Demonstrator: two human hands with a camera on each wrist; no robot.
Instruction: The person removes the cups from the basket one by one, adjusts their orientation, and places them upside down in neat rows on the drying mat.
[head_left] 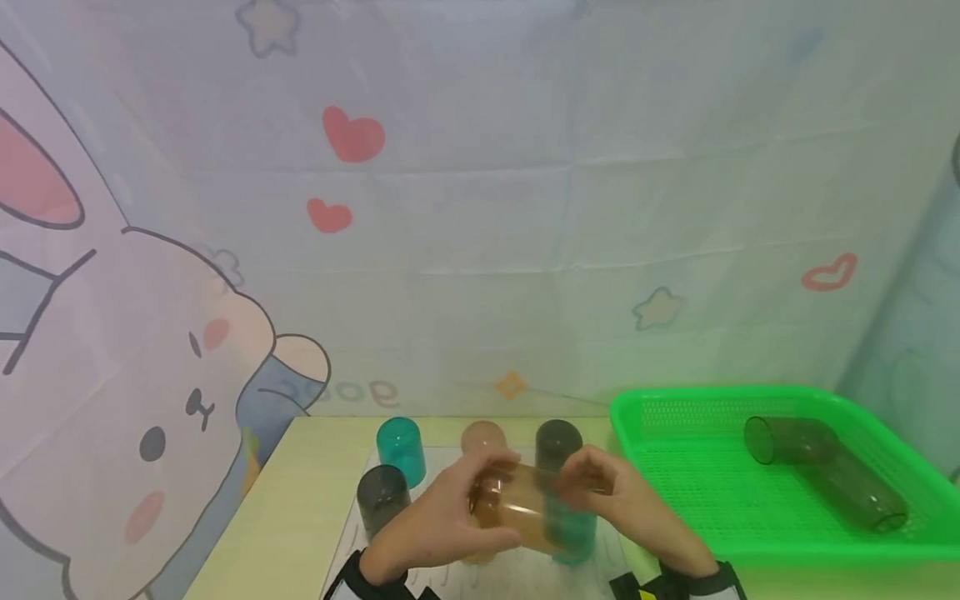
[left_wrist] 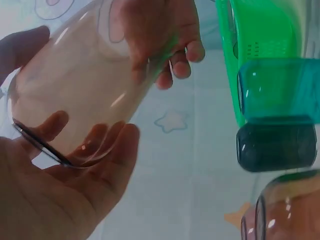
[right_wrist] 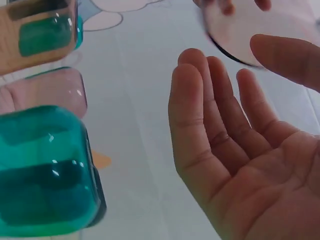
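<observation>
In the head view a clear amber cup (head_left: 517, 510) lies on its side in the air over a white ribbed tray (head_left: 450, 579). My left hand (head_left: 450, 512) grips it near one end, thumb and fingers curved about its wall, as the left wrist view also shows. My right hand (head_left: 626, 504) is at the cup's other end. Its fingers (right_wrist: 187, 105) are loosely bent over a bare palm in the right wrist view, and the thumb overlaps the cup's rim. Behind the cup stands a teal cup (head_left: 577, 542), partly covered by it.
Upside-down cups stand on the tray: a teal one (head_left: 401, 446), a dark grey one (head_left: 382, 496), a pinkish one (head_left: 483, 435) and another dark grey one (head_left: 558, 442). At right, a green basket (head_left: 675, 398) holds two brownish cups (head_left: 795, 440). A printed cloth (head_left: 480, 317) hangs behind.
</observation>
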